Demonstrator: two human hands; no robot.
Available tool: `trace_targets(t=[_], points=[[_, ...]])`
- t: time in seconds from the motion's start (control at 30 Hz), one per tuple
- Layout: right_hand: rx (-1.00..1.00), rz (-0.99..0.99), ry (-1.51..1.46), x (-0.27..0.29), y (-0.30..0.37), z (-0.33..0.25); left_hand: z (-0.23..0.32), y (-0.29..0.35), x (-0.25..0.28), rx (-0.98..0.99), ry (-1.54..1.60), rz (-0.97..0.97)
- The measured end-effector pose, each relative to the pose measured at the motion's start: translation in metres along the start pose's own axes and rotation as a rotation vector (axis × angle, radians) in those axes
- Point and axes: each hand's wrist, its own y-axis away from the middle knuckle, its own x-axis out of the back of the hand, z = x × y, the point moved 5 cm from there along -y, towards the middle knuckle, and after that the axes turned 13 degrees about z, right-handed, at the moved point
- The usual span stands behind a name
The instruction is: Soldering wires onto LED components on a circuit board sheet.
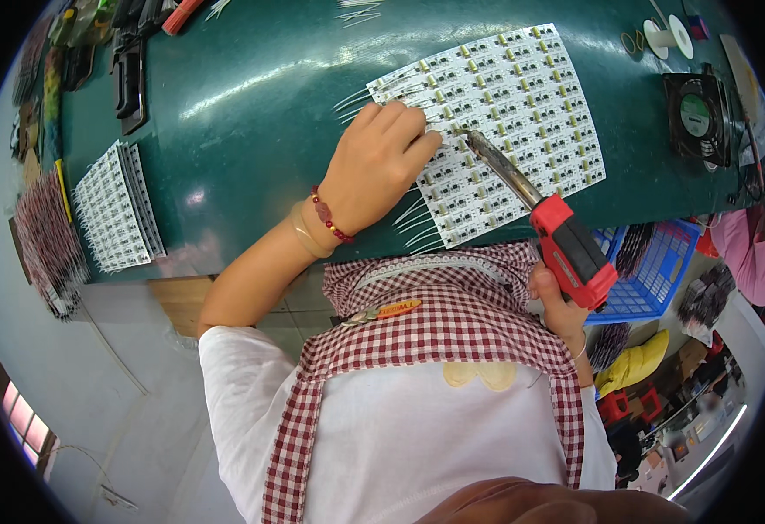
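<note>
Checked apron (452,323) hiding right hand (557,306) gripping soldering iron (539,218); left hand (378,166) curled on circuit-board panel (504,113).

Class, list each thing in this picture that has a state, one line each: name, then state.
Left hand: pressed flat on the circuit panel.
Right hand: gripping the soldering iron.
Soldering iron: tip touching the panel.
Circuit panel: lying flat on the table.
Small fan: spinning or not, cannot tell.

Soldering iron (535,210) tip touches circuit-board panel (496,122).
</note>
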Motion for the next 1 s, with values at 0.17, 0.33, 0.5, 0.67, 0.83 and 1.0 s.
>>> trace_targets(t=[0.17,0.33,0.5,0.67,0.83,1.0], points=[[0.001,0.021,0.012,-0.001,0.001,0.003,0.004,0.002,-0.002,-0.009,-0.014,0.043],[0.009,0.008,0.102,-0.001,-0.001,0.002,0.007,0.002,-0.004,-0.018,-0.009,0.05],[0.011,0.011,0.098,-0.003,-0.004,0.0,0.008,0.0,-0.004,-0.006,-0.016,0.033],[-0.053,0.029,0.05,-0.005,-0.005,-0.007,0.008,0.0,-0.005,0.002,-0.027,0.03],[0.018,0.019,0.068,0.002,-0.001,0.002,0.008,0.001,-0.005,0.0,-0.037,0.015],[-0.007,-0.014,0.032,0.003,0.002,0.005,0.01,0.0,-0.004,0.009,-0.075,-0.016]])
